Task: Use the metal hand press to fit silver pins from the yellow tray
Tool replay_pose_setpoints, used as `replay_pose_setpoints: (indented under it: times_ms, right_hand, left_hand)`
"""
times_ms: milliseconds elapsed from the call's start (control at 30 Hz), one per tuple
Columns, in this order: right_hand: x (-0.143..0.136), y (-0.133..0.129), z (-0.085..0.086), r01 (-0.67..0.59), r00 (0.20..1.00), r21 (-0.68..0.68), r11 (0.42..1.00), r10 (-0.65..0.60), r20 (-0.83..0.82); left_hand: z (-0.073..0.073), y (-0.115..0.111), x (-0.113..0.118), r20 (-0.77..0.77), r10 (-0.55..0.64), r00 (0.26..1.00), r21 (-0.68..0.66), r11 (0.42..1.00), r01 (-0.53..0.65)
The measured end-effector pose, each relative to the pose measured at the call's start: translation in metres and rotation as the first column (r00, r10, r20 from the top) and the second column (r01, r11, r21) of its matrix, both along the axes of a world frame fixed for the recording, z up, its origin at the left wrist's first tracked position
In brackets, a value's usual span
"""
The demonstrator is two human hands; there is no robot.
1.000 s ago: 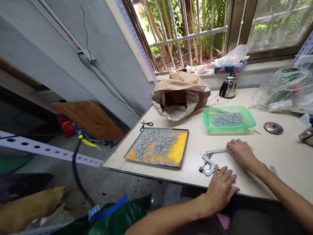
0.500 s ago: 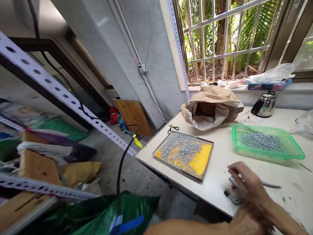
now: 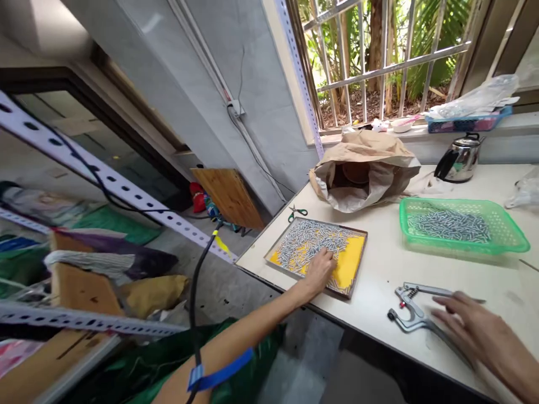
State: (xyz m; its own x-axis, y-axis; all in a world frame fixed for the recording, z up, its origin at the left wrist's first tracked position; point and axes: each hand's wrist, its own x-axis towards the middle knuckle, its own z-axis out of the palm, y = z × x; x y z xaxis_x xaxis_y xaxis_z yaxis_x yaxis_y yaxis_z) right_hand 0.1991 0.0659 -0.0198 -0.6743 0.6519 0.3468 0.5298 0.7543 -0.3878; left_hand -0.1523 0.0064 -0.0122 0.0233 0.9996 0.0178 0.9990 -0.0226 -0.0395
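Note:
My left hand (image 3: 320, 271) reaches into a shallow tray (image 3: 364, 244) with a yellow bottom, its fingers bent down and together among small silvery metal pins (image 3: 306, 241). Its fingertips are partly hidden, so what they grip cannot be made out. My right hand (image 3: 480, 328) has its fingers stretched out over the handles of grey C-jaw pliers (image 3: 415, 321) and is not wrapped around them. The pliers lie on the white table, with a spring, a red part and a black tip at the jaw.
A green plastic basket (image 3: 463, 247) with more metal pins stands at the right. Behind the tray are green-handled scissors (image 3: 297, 212) and an open brown paper bag (image 3: 366, 196). A steel kettle (image 3: 462, 160) stands at the back. A black cable (image 3: 195, 303) hangs near my left arm.
My left hand has gone from beside my right hand to the pins in the tray. My right hand has shifted right, off the pliers' jaw, which now shows fully.

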Motion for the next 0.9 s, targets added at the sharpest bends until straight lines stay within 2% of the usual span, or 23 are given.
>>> replay_pose_setpoints:
  times_ms: [67,167,233,267,333,400,467,533,600,700,900]
  right_hand:
    - [0.000,-0.025,-0.014,0.018,0.999,-0.019,1.000,-0.018,0.030]
    - [-0.003,-0.043,-0.020,0.082,0.995,0.012,0.997,-0.082,0.049]
    - [-0.005,-0.046,-0.017,0.093,0.994,0.079,0.993,-0.097,0.054]
    - [-0.006,-0.046,-0.015,0.095,0.993,0.129,0.987,-0.104,0.062]
    - [-0.007,-0.048,-0.012,0.105,0.989,0.228,0.968,-0.126,0.080]
    - [-0.007,-0.051,-0.010,0.105,0.987,0.290,0.951,-0.136,0.088]
    - [-0.006,-0.054,-0.010,0.089,0.988,0.305,0.948,-0.122,0.094]
    - [-0.004,-0.057,-0.011,0.060,0.989,0.306,0.950,-0.099,0.113]
    - [-0.002,-0.059,-0.012,0.040,0.987,0.320,0.946,-0.088,0.137]
    - [-0.002,-0.059,-0.013,0.035,0.985,0.347,0.937,-0.090,0.144]
    - [-0.004,-0.058,-0.011,0.070,0.985,0.338,0.939,-0.118,0.125]
  left_hand:
    - [0.001,-0.001,-0.001,-0.012,-0.049,0.999,-0.033,0.998,0.049]
    - [0.010,-0.003,0.006,0.042,-0.064,0.997,-0.017,0.998,0.065]
    - [0.018,-0.007,0.018,0.201,-0.035,0.979,0.036,0.999,0.029]
    - [0.021,-0.009,0.028,0.322,-0.006,0.947,0.035,0.999,-0.006]
    - [0.025,-0.015,0.051,0.574,0.093,0.814,-0.062,0.996,-0.070]
    - [0.024,-0.020,0.077,0.735,0.223,0.641,-0.224,0.971,-0.081]
    - [0.020,-0.022,0.100,0.789,0.323,0.523,-0.344,0.937,-0.059]
    - [0.013,-0.021,0.116,0.785,0.392,0.480,-0.415,0.908,-0.062]
    - [0.008,-0.018,0.125,0.767,0.430,0.476,-0.450,0.890,-0.077]
    - [0.006,-0.013,0.130,0.754,0.413,0.510,-0.435,0.897,-0.084]
    - [0.012,-0.008,0.133,0.647,0.300,0.701,-0.372,0.927,-0.053]
